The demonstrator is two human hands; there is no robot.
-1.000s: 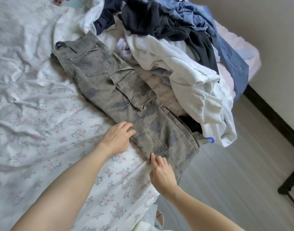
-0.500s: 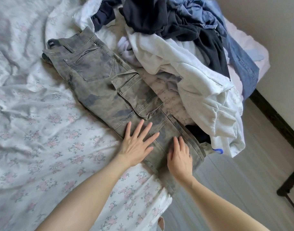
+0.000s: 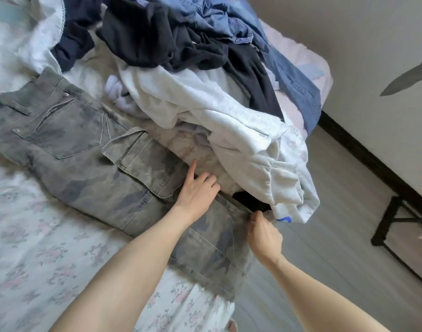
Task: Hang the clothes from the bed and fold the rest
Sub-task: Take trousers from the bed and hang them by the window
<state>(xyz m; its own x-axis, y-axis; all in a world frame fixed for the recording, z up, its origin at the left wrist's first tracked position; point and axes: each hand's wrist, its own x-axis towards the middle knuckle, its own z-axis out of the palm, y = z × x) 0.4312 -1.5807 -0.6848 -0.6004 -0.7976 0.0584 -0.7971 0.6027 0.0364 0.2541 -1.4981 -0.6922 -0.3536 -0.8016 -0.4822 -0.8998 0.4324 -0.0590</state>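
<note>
Grey camouflage cargo trousers (image 3: 90, 149) lie flat across the bed, waistband at the left, leg ends hanging over the bed's right edge. My left hand (image 3: 196, 188) rests on the trouser leg beside the cargo pocket, index finger straight, the other fingers bent. My right hand (image 3: 264, 232) pinches the far edge of the trouser leg near its hem. A white sweatshirt (image 3: 229, 121) lies just beyond both hands, its ribbed cuff near my right hand.
A pile of dark navy garments (image 3: 162, 37) and blue denim (image 3: 291, 75) tops the clothes heap at the back. The floral bedsheet (image 3: 37, 248) covers the bed. A black metal stand (image 3: 401, 219) is on the grey floor by the wall.
Both hands moved across the trouser leg toward its far edge. The left hand went from flat and spread to pointing. The right hand went from flat to pinching the edge. The camera came closer.
</note>
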